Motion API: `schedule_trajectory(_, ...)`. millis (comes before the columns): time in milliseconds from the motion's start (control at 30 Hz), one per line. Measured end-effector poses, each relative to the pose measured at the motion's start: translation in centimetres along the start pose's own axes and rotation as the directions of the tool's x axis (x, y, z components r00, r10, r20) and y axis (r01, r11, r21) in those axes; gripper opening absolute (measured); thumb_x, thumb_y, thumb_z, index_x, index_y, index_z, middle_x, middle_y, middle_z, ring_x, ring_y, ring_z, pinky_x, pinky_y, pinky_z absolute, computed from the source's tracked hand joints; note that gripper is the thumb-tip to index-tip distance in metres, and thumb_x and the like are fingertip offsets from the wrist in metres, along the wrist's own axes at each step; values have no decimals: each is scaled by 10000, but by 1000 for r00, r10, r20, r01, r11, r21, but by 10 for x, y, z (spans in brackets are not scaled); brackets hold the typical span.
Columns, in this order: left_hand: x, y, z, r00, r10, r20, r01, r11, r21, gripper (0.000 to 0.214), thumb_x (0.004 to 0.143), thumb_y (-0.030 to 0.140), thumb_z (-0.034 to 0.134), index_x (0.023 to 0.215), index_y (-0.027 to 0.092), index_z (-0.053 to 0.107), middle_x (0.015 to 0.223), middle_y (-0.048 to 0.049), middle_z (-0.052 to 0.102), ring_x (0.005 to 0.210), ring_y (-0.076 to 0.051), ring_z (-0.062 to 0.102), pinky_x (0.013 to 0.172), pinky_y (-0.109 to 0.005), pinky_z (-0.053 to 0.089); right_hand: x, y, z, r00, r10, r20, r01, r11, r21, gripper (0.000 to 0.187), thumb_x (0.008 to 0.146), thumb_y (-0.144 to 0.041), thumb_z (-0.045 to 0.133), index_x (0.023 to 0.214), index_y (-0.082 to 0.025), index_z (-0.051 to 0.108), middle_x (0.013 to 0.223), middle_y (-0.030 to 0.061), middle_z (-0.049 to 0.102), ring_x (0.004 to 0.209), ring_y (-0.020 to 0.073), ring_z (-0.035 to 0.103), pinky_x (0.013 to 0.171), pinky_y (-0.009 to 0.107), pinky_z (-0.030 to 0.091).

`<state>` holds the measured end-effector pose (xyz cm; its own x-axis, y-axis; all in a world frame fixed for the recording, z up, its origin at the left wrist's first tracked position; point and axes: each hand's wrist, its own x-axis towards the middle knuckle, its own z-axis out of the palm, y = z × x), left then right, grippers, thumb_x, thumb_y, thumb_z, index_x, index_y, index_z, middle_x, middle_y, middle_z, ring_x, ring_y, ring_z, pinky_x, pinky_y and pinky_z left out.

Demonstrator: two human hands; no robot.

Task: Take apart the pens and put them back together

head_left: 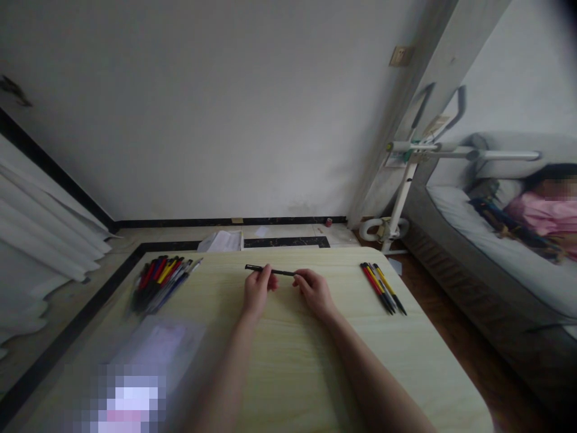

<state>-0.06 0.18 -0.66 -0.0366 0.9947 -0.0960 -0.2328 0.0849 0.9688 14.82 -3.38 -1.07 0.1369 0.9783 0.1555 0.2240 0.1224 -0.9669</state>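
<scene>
- In the head view, the left hand (258, 290) is holding a slim black pen (283, 273) near the centre of the frame, its fingers (266, 272) closing narrowly around the pen toward its left end.
- The right hand (315, 292) is pinching the pen's right end between thumb and fingertips, so both hands are sharing it.
- The pen is lying almost level across the frame, tilting slightly down to the right, above the far part of the pale wood-grain counter (288, 367).
- At centre left, a heap of pens (162, 281) in red, yellow, black, white and blue is resting on the counter, well apart from the left hand.
- At centre right, a small group of pens (382, 288), red, yellow and whitish with black ends, is lying side by side, slanting down to the right.
- At lower left, a translucent packet (164, 337) is showing blurred, partly pixelated.
- At far right, a person in pink (536, 211) is reclining on a bed (444, 198).
</scene>
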Motion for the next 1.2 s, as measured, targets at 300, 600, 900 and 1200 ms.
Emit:
schedule_trajectory(300,2,-2,0,1000,-12,7,12,1000,-13,372,640,467,592,685,99,554,568,-41,580,463,-110,527,460,-233,423,-2,-4,-1,1000,-22,-8,22,999,-32,283,786,-380,457,892,-157,596,657,31,616,480,100,477,451,207,388)
schedule_trajectory(600,3,-1,0,999,-32,4,32,999,4,384,625,481,598,654,101,550,555,-32,577,454,-107,525,455,-229,417,-1,-3,-1,1000,-29,-10,29,999,-42,259,783,-365,472,872,-155,594,647,23,611,535,112,515,495,210,403)
schedule_trajectory(900,3,-1,1,999,-33,-7,32,999,-31,364,633,471,598,649,111,547,543,-18,574,450,-107,523,456,-232,409,0,1,-2,999,-32,-12,31,999,-35,254,773,-352,497,913,-163,591,652,22,614,566,120,539,517,215,414)
schedule_trajectory(1200,2,-3,-1,1000,-23,18,24,998,-62,329,663,431,593,681,104,555,558,-24,582,458,-104,525,458,-226,411,-1,-2,-1,999,-48,-13,47,998,-43,253,785,-349,479,900,-155,595,649,26,613,558,123,538,513,221,416)
